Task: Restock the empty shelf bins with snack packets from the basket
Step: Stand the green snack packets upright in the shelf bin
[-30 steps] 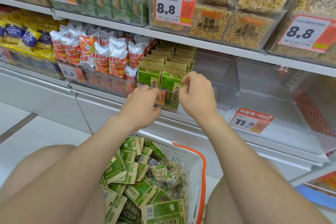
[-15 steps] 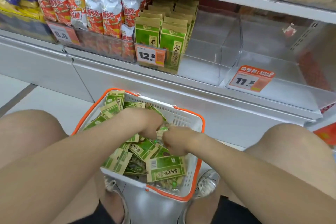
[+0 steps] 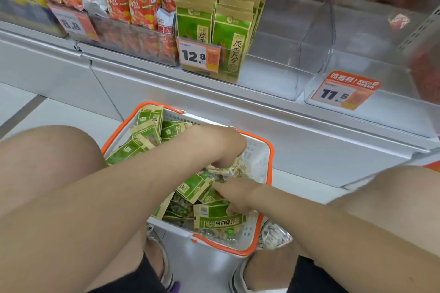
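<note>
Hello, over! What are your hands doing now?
Both hands, left and right, in basket among packets; grip unclear. Bin empty. Nothing blocking.

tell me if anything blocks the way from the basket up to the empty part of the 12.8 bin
Nothing visible does. Both hands, left hand and right hand, are down among the green packets in the basket. The clear bin has open space right of the two stocked rows; only its low front wall needs clearing.
</note>
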